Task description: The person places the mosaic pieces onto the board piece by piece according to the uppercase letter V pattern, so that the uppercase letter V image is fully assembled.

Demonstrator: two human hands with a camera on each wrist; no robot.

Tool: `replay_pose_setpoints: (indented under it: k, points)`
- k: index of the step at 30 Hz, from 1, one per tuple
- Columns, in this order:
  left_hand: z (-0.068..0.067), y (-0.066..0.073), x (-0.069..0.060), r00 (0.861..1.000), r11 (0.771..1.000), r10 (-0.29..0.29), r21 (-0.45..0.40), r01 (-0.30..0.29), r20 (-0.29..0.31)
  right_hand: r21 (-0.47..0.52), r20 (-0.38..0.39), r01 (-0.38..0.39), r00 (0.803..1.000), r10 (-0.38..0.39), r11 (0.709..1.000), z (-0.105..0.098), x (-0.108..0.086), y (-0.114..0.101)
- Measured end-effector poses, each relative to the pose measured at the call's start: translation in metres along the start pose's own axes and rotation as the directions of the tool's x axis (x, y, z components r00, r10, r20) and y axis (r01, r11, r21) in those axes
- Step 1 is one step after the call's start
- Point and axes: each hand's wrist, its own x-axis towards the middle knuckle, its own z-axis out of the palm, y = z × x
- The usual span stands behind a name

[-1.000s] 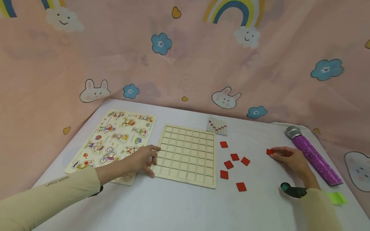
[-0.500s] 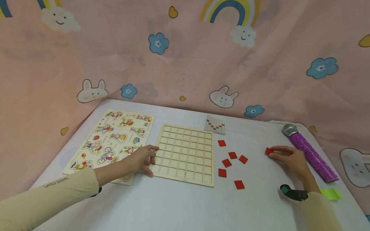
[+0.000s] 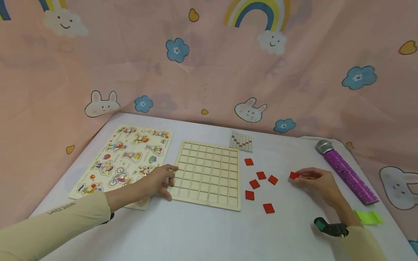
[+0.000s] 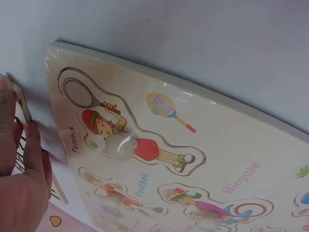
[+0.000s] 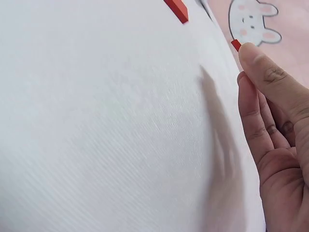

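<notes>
Fingers (image 3: 307, 170) of the right hand (image 3: 321, 183) pinch a red tile (image 3: 293, 175); left hand (image 3: 158, 182), fingers apart, touches a gridded board (image 3: 206, 177).

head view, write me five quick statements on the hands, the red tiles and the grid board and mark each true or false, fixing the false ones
1. The right hand pinches a red tile. True.
2. The left hand rests on the microphone. False: it touches the left edge of the grid board.
3. Six loose red tiles lie on the table to the right of the grid board. True.
4. Three of the grid board's squares are filled with red tiles. False: no tile shows in any of them.
5. A small patterned card lies near the grid board's far right corner. True.
</notes>
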Motion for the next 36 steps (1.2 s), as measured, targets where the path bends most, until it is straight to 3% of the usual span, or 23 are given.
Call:
replay_pose_setpoints:
  k: [10,17,26,36]
  points:
    - [0.002,0.000,-0.001,1.000,1.000,-0.029,-0.007,0.029,-0.001,0.050,0.019,0.048,0.999,-0.049,0.998,0.019,-0.005,-0.016]
    - [0.002,0.003,0.000,1.000,1.000,-0.027,-0.001,0.027,0.000,0.023,0.014,0.049,0.999,-0.050,0.999,0.042,-0.009,-0.029]
    - [0.000,0.004,0.002,0.998,0.998,-0.055,-0.016,0.055,0.018,0.069,0.051,0.022,0.998,-0.025,0.997,0.069,-0.013,-0.059]
    - [0.000,0.003,0.002,1.000,1.000,-0.015,0.001,0.015,0.016,0.130,0.076,-0.050,0.996,0.041,0.990,0.099,-0.025,-0.083]
